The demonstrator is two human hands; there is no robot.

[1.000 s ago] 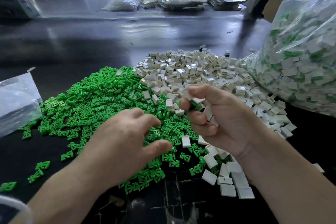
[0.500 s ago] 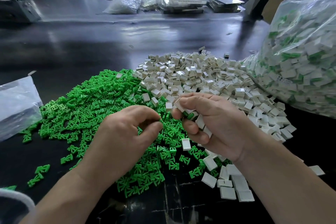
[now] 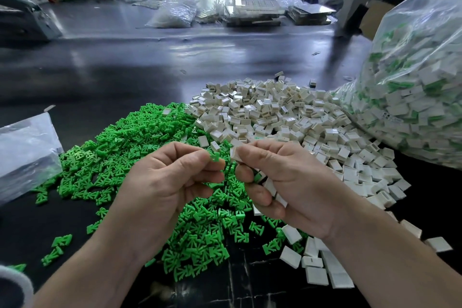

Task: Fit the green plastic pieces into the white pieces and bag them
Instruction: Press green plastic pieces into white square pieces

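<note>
1. On the dark table, near centre: left hand, raised above the heaps. Its grip is closed to a pinch, thumb and forefinger holding one green piece. The other fingers are curled under.
2. Right hand, just right of the left hand. Its grip is likewise a pinch, thumb and forefinger holding one white piece. That piece is turned toward the green piece, and the two are near each other with a narrow gap between them.
3. Spare pieces, several, held in the curled lower fingers of the right hand. They are white, with some green showing among them.
4. Green heap, left and near of centre. It is a broad, loose spread of small green pieces beneath both hands, with a few strays toward the near left.
5. White heap, far and right of the green heap. Its small white box-shaped pieces touch and mix with the green ones along the shared edge.
6. Loose white pieces, near right, lying flat on the table beside the right wrist.
7. Large clear bag, at the right edge. It is full of white pieces with green showing, and its lower side rests against the white heap.
8. Smaller clear bag, at the left edge, lying flat. Its contents cannot be told.
9. Far clutter, at the far side of the table. It consists of clear bags and flat stacked items, too blurred to identify.
</note>
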